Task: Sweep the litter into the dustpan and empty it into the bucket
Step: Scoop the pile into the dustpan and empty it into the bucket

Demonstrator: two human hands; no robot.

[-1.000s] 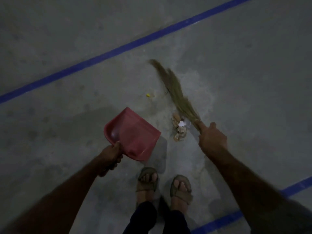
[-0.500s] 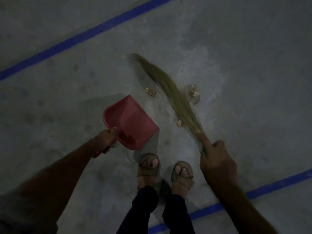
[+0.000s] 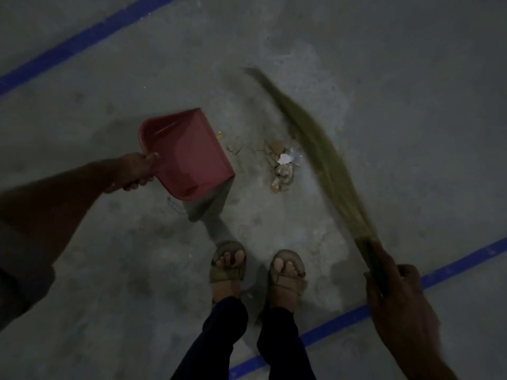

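Note:
A red dustpan (image 3: pixel 188 156) hangs tilted just above the grey floor, its wide mouth facing right; my left hand (image 3: pixel 138 171) grips its handle at the left side. A small heap of litter (image 3: pixel 279 164), tan scraps and a white paper bit, lies on the floor a short way right of the pan's mouth. A grass broom (image 3: pixel 318 149) slants from upper left down to lower right, its bristles blurred just right of the heap. My right hand (image 3: pixel 395 294) grips the broom's handle end at the lower right. No bucket is in view.
My two feet in sandals (image 3: pixel 258 267) stand below the litter. One blue line (image 3: pixel 82 39) crosses the concrete floor at the top left, another blue line (image 3: pixel 337 322) runs behind my feet at the lower right.
The broom has swung right and its bristles now lie right of the litter. The scraps sit gathered in one heap near the pan's mouth. The dustpan has shifted left and up in view.

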